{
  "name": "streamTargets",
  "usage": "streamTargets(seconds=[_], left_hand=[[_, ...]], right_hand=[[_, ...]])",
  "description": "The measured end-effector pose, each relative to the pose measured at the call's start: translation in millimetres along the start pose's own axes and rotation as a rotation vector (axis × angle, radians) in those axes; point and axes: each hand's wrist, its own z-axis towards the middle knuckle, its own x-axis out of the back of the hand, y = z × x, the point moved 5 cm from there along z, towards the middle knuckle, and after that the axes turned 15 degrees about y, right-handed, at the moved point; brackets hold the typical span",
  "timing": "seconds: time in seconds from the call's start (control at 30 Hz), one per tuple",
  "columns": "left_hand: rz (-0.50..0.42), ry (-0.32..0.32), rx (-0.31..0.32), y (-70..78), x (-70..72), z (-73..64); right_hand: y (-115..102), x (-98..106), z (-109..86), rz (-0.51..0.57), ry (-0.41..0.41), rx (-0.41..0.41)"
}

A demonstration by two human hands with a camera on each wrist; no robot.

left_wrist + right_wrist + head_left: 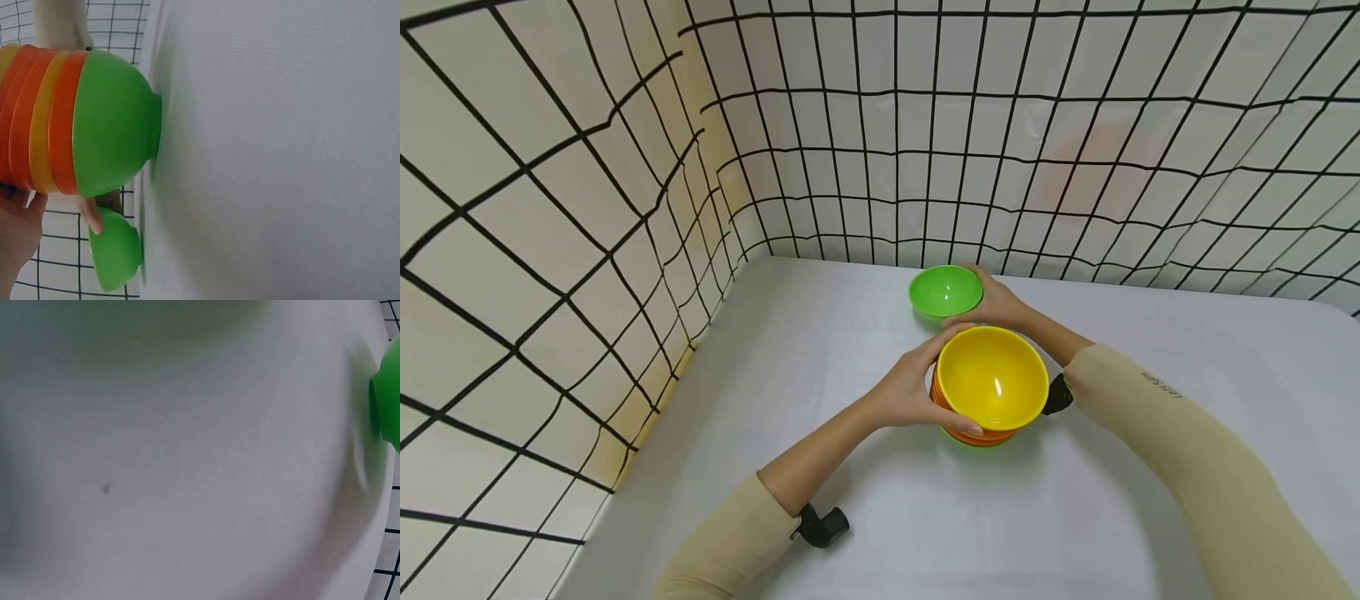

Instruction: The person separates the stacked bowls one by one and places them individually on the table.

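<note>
A stack of nested bowls stands near the middle of the table, with a yellow bowl [992, 375] on top. The left wrist view shows orange and yellow bowls below it and a large green bowl [115, 125] at the bottom, its foot right at the tabletop. My left hand [913, 387] grips the stack from the left, thumb at the near side and fingers at the far side. Beyond the stack, my right hand [996, 302] holds a smaller green bowl [945, 292] by its right side, thumb and fingers spread round it. Only part of that bowl [389, 394] shows in the right wrist view.
The white tabletop [820, 333] spreads around the bowls. A black grid net [895, 150] over a pale wall rises behind the table's far edge, and another stretch of net [565, 296] runs along the left side.
</note>
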Motion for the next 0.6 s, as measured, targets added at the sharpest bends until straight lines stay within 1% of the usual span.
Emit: streamTargets(seconds=[0.1, 0.33, 0.47, 0.6], left_hand=[[0.0, 0.007, -0.002, -0.3, 1.3, -0.6], [-0.008, 0.013, 0.021, -0.5, 2.1, -0.4], [-0.007, 0.015, 0.028, -0.3, 1.6, -0.5], [-0.013, 0.014, 0.029, -1.3, -0.1, -0.4]], right_hand=[[3, 0, -3.8, 0.018, 0.009, -0.011], [5, -1, -8.6, 0.076, 0.018, -0.024], [3, 1, -10.0, 0.065, 0.031, -0.008], [1, 5, -13.6, 0.024, -0.001, 0.015]])
